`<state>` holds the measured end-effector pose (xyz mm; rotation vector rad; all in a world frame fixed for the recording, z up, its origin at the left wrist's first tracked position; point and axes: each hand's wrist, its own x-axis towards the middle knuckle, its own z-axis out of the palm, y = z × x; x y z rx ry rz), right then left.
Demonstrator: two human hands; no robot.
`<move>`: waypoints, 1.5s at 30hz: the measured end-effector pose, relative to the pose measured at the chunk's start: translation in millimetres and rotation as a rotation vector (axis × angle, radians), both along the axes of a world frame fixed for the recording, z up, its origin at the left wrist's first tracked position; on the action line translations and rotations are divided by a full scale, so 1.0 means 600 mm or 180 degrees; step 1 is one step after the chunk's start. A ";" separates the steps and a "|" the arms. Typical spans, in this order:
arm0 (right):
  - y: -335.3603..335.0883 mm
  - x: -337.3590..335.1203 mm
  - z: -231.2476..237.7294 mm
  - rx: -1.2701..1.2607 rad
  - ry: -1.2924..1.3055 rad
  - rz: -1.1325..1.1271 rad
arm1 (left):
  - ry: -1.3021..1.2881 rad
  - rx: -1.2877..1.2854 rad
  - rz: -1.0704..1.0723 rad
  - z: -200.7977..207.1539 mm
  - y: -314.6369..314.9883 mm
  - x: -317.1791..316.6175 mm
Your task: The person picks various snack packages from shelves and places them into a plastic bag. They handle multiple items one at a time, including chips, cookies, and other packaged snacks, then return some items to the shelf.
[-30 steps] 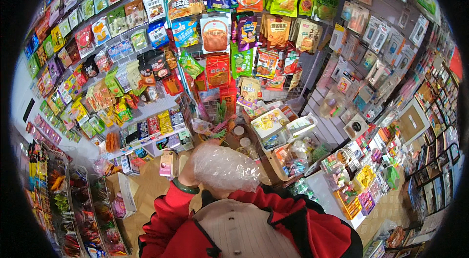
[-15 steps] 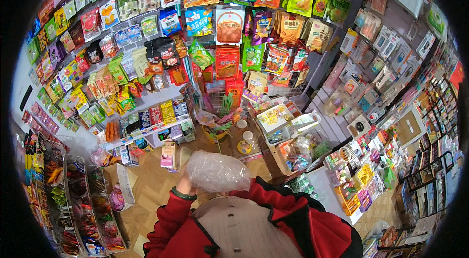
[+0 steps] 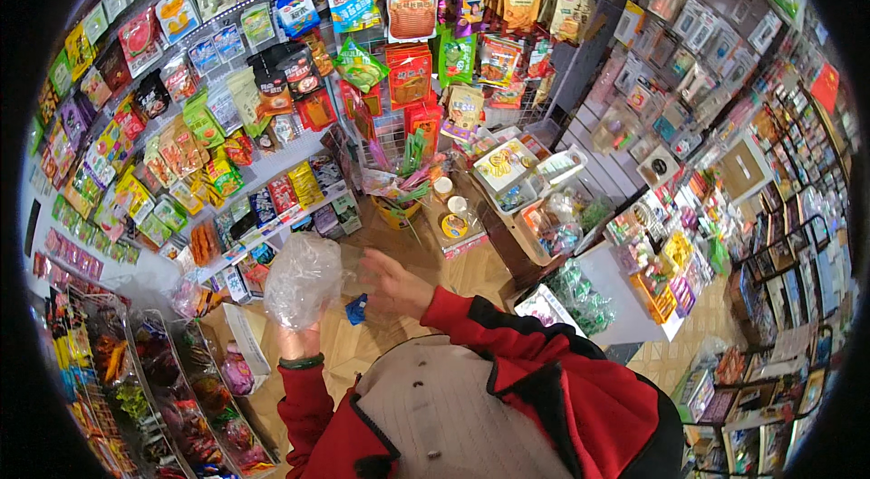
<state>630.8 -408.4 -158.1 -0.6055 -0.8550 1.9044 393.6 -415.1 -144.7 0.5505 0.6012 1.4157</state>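
My left hand (image 3: 297, 340) holds up a bundled clear plastic bag (image 3: 305, 280), gripping it from below; the bag hides most of the fingers. Just to the right of it, my right hand (image 3: 399, 287) reaches across with fingers stretched toward the bag, slightly smeared by motion. I see nothing plainly held in it. Below the gap between my hands shows a small dark-blue packet (image 3: 356, 309), seemingly on the wood-patterned floor (image 3: 340, 348).
Snack packets hang on a wall rack (image 3: 410, 8) ahead. A yellow bucket (image 3: 396, 212), white cups (image 3: 457, 205) and a tray of goods (image 3: 544, 234) stand ahead to the right. Bins of wrapped goods (image 3: 172, 379) line my left; green-wrapped items (image 3: 582, 298) lie at right.
The plastic bag has moved left with my left hand. My right hand, hidden behind the bag before, has come out beside it. The blue packet has come into sight, and the view has shifted.
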 end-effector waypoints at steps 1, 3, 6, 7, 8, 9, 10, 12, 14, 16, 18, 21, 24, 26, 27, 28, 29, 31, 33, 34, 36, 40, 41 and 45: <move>-0.002 -0.007 0.007 0.0707 -0.0220 -0.0090 | 0.0029 -0.0050 -0.0092 -0.002 0.002 -0.001; -0.012 -0.025 0.017 0.0996 -0.0071 -0.0085 | 0.0130 -0.0275 -0.0184 -0.008 0.005 0.006; -0.018 -0.041 0.025 0.1050 -0.0073 -0.0173 | 0.0648 0.0156 -0.0268 -0.017 -0.002 0.029; -0.021 -0.046 0.028 0.0944 -0.0120 -0.0188 | 0.0775 0.0173 -0.0299 -0.018 -0.008 0.036; -0.023 -0.040 0.033 0.0750 -0.0428 -0.0094 | 0.0821 0.0376 -0.0253 -0.017 -0.011 0.041; -0.026 -0.041 0.038 0.0745 -0.0415 -0.0223 | 0.0870 0.0432 -0.0262 -0.015 -0.014 0.045; -0.027 -0.041 0.046 0.0745 -0.0401 -0.0353 | 0.0920 0.0493 -0.0271 -0.012 -0.015 0.049; -0.029 -0.042 0.061 0.0688 -0.0499 -0.0532 | 0.1306 0.0665 -0.0201 -0.006 -0.017 0.055; -0.029 -0.041 0.077 0.0657 -0.0613 -0.0619 | 0.1997 0.0878 -0.0034 -0.005 -0.015 0.060; -0.028 -0.042 0.090 0.0619 -0.0716 -0.0571 | 0.2176 0.0942 0.0230 -0.007 -0.013 0.064; -0.027 -0.042 0.096 0.0692 -0.0726 -0.0550 | 0.2501 0.1120 0.0446 -0.013 -0.011 0.065; -0.024 -0.042 0.095 0.0769 -0.0675 -0.0566 | 0.3074 0.1474 0.0699 -0.021 -0.009 0.061; -0.021 -0.044 0.084 0.0627 -0.0482 -0.0585 | 0.3351 0.1592 0.0760 -0.022 -0.008 0.056; -0.020 -0.045 0.074 0.0564 -0.0306 -0.0575 | 0.3413 0.1627 0.0597 -0.020 -0.004 0.055; -0.018 -0.045 0.069 0.0230 -0.0243 -0.0507 | 0.3342 0.1586 0.0576 -0.019 -0.001 0.056; -0.017 -0.046 0.064 -0.0002 -0.0092 -0.0467 | 0.3269 0.1547 0.0550 -0.019 0.001 0.058; -0.015 -0.045 0.059 -0.0232 0.0058 -0.0427 | 0.3194 0.1507 0.0523 -0.019 0.003 0.060; -0.011 -0.039 0.050 -0.0457 0.0247 -0.0318 | 0.2766 0.1354 0.0410 -0.019 0.006 0.063; -0.009 -0.033 0.039 -0.0616 0.0529 -0.0198 | 0.2506 0.1295 0.0298 -0.017 0.008 0.063; -0.009 -0.030 0.031 -0.0663 0.0709 -0.0130 | 0.2452 0.1313 0.0245 -0.015 0.009 0.062; -0.010 -0.025 0.013 -0.0744 0.1066 0.0017 | 0.2416 0.1435 0.0096 -0.006 0.012 0.059; -0.020 -0.026 -0.041 -0.0592 0.1661 0.0164 | 0.2358 0.1682 -0.0200 0.024 0.022 0.061; -0.019 -0.026 -0.055 -0.0329 0.1876 0.0218 | 0.2313 0.1700 -0.0253 0.032 0.025 0.064; -0.001 -0.015 -0.090 -0.0802 0.2716 0.0667 | 0.1650 0.0712 -0.0550 0.053 0.039 0.073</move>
